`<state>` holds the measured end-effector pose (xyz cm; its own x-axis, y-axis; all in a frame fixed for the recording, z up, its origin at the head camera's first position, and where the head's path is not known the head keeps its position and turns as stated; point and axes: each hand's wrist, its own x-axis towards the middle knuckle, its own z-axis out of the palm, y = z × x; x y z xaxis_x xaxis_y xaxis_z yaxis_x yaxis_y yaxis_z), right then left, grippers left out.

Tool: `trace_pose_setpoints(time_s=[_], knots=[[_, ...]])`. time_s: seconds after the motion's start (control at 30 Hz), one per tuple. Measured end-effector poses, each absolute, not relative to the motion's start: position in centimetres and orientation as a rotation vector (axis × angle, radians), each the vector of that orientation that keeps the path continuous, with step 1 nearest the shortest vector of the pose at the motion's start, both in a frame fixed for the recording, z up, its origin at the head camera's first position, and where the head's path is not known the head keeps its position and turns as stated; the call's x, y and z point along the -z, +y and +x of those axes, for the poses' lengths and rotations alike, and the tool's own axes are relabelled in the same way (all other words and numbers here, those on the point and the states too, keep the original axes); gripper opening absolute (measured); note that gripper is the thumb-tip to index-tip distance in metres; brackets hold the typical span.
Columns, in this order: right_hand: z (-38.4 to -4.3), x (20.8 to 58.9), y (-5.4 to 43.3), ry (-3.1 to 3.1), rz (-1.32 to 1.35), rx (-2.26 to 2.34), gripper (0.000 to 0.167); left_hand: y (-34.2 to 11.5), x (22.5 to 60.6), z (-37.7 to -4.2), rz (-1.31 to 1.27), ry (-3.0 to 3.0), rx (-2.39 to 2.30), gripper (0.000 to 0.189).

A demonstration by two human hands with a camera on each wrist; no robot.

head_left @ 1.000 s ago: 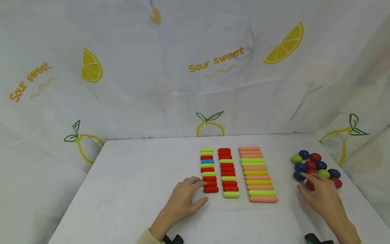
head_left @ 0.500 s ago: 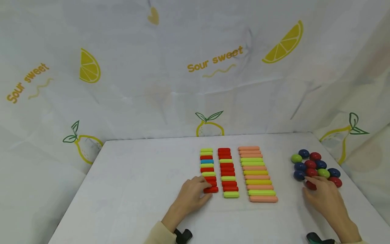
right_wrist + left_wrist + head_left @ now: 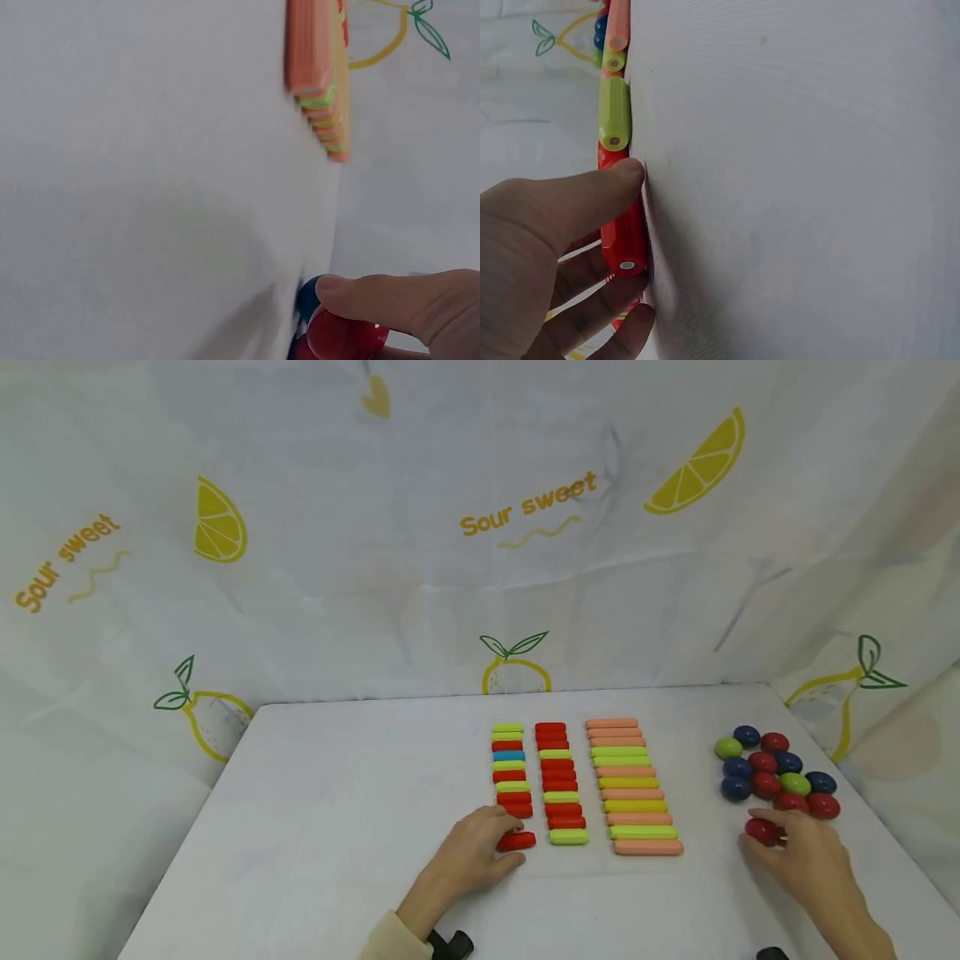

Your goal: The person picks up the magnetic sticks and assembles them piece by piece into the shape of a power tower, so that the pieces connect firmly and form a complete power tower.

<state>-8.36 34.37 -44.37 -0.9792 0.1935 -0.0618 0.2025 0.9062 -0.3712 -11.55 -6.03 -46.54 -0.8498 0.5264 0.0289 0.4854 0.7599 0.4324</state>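
1. Head view, lower centre: left hand (image 3: 468, 850) pinches a short red stick (image 3: 517, 842) just below the left stick column (image 3: 509, 776).
2. Lower right: right hand (image 3: 808, 856) grips a red ball (image 3: 761, 832) just below the ball cluster (image 3: 766, 785).

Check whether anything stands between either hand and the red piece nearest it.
Nothing visible does. The left hand has its thumb and fingers around the front red stick, and the right hand pinches the nearest red ball.
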Motion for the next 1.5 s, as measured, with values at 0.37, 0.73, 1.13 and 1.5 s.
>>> trace_pose_setpoints(time_s=[0.37,0.73,1.13,1.5], knots=[[-6.1,42.3,27.9,3.181,0.006,0.946,0.043,-6.2,46.1,-10.5,0.841,2.787,-0.771,0.020],[-5.4,42.2,20.9,2.731,-0.053,1.261,0.043,-6.6,44.7,-8.3,0.874,2.696,-0.911,0.020],[-5.5,42.6,17.7,2.544,-0.514,1.333,0.038,-6.2,43.8,-7.6,0.974,2.642,-0.967,0.018],[-5.7,43.8,16.1,2.463,-0.575,1.343,0.041,-6.6,44.2,-7.4,0.941,2.613,-0.950,0.019]])
